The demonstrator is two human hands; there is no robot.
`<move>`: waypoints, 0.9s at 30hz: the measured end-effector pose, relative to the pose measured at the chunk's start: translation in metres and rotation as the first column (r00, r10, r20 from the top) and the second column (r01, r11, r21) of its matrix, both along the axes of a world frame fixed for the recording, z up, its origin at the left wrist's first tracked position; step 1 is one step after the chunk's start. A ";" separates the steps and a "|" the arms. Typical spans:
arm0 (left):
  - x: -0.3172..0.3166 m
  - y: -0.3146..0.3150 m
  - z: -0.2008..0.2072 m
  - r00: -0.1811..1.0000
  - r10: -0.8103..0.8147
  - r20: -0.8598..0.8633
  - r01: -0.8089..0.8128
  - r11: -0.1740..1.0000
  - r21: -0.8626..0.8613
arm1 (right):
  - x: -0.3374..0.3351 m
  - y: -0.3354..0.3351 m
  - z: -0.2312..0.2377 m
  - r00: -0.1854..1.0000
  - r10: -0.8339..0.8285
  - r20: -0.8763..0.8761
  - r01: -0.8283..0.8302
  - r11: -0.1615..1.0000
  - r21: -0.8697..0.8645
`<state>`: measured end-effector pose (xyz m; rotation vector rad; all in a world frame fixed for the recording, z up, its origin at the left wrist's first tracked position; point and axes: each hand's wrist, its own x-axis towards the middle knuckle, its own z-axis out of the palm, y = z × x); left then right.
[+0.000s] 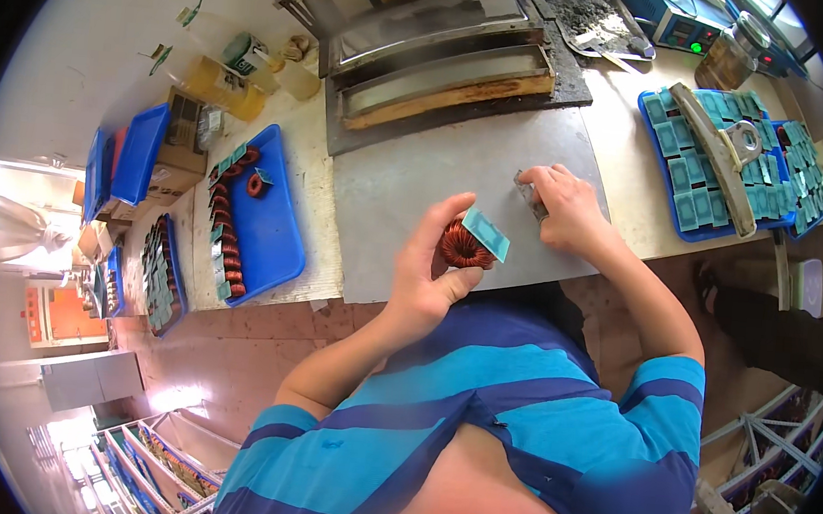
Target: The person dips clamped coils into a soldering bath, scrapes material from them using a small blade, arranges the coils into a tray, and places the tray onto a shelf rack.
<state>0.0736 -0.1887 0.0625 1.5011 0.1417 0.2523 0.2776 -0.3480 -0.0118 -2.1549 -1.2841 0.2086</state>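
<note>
In my left hand point(427, 266) is a copper-wound toroidal coil point(465, 246), gripped between thumb and fingers. A flat green plate point(487, 234) sits against the coil's upper right side. My right hand point(567, 206) is closed around a small grey, metallic-looking piece point(530, 197) whose kind I cannot make out. It is held over the grey metal sheet point(388, 192), a short way right of the coil. Left of the sheet, a blue tray point(282, 247) bears a row of similar coils with green plates point(226, 242) and one coil point(258, 183) set apart.
Beyond the sheet stands a rectangular metal trough point(449, 81). At right, a blue tray point(689, 234) full of green plates has a curved bar with a ring point(714, 155) across it. A glass jar point(734, 52) and a blue device point(676, 22) stand behind. Bottles point(222, 86) stand at far left.
</note>
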 end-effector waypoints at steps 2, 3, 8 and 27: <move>0.000 -0.001 -0.003 0.999 0.031 0.014 -0.031 0.999 0.022 | -0.003 0.001 0.002 0.999 0.031 0.026 -0.031 0.999 0.019; 0.001 -0.001 -0.006 0.999 0.035 0.016 -0.036 0.999 0.023 | -0.005 0.001 0.005 0.994 0.004 0.111 -0.012 0.997 0.072; 0.003 0.002 -0.013 0.991 0.052 0.121 -0.055 0.998 0.024 | 0.001 -0.004 0.003 0.981 -0.027 0.192 0.011 0.996 0.087; -0.010 -0.003 -0.001 1.000 -0.002 0.022 0.017 0.693 -0.720 | 0.002 -0.002 0.010 0.996 0.089 -0.008 -0.089 0.994 0.057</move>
